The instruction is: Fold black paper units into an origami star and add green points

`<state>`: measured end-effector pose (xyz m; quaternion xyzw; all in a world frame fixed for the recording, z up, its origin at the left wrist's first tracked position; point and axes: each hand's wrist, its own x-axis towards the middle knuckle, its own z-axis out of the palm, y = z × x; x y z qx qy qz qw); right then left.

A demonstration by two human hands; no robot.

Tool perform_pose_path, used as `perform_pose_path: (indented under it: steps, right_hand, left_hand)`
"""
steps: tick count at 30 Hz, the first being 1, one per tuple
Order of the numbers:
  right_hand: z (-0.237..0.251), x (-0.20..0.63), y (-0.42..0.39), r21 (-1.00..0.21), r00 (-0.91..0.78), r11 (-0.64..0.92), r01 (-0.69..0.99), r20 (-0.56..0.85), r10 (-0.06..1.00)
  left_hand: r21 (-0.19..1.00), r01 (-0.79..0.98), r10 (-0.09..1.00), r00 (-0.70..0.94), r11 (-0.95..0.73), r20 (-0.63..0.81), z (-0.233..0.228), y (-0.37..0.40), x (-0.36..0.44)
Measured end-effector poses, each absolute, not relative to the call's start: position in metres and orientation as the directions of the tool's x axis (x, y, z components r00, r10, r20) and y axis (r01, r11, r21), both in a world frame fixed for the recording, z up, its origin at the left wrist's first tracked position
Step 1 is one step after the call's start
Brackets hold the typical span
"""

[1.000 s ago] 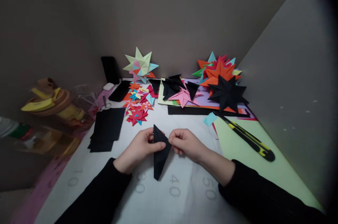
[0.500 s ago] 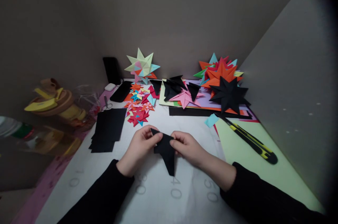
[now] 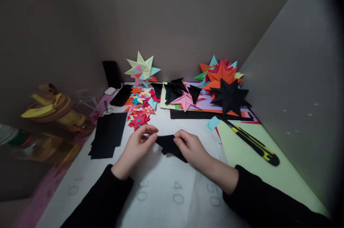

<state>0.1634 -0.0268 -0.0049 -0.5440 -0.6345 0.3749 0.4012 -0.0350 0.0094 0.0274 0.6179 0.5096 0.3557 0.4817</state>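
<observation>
Black paper (image 3: 170, 144) pinched in my R hand (image 3: 192, 148); L hand (image 3: 137, 145) at its tip, grip unclear. Prob. mid-fold; next needs firm L hold.

A plain grey wall (image 3: 172, 16) stands in front of me, meeting a paler wall (image 3: 290, 77) in a corner to my right. My white table (image 3: 150, 213), marked with large faint numbers, reaches both; pink (image 3: 34, 199) edges its left side. The light is dim.
</observation>
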Motion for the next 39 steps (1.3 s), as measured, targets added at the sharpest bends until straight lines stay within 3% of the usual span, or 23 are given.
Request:
perform_pose_path:
  steps: [5,9,13,18,24,29,33,36,39]
  right_hand:
    - [-0.006,0.162,-0.032,-0.836,-0.135,0.267,0.479,0.23,0.964]
    - [-0.008,0.163,-0.03,-0.884,-0.017,0.183,0.431,0.195,0.981]
    - [-0.013,0.164,-0.023,-0.986,0.129,0.028,0.166,0.05,0.99]
    - [-0.017,0.161,-0.017,-0.968,0.022,-0.128,-0.218,-0.136,0.99]
    - [-0.015,0.156,-0.02,-0.927,-0.006,-0.257,-0.274,-0.266,0.964]
    - [-0.01,0.163,-0.014,-0.913,0.217,-0.093,-0.398,-0.192,0.957]
    - [-0.011,0.174,-0.007,-0.959,0.336,-0.025,-0.283,-0.123,0.934]
    - [-0.011,0.178,-0.01,-0.979,0.39,0.178,0.1,0.203,0.898]
    - [-0.007,0.176,-0.018,-0.803,0.132,0.425,0.418,0.516,0.846]
  left_hand:
    - [0.919,0.389,0.867,0.477,-0.064,-0.141,0.032,0.001,-0.03]
    - [0.942,0.336,0.933,0.335,0.015,-0.134,0.027,0.004,-0.032]
    - [0.964,0.243,0.972,0.172,0.113,-0.157,0.024,0.012,-0.038]
    - [0.979,0.101,0.963,0.19,0.176,-0.193,0.019,0.009,-0.032]
    - [0.982,0.111,0.927,0.328,0.153,-0.181,0.012,-0.003,-0.018]
    - [0.981,0.172,0.921,0.361,0.09,-0.147,0.012,0.001,-0.025]
    - [0.963,0.266,0.966,0.242,0.026,-0.093,0.016,0.01,-0.036]
    - [0.902,0.415,0.972,0.234,-0.115,0.016,0.022,0.012,-0.039]
    - [0.835,0.471,0.914,0.396,-0.286,0.09,0.028,0.008,-0.039]
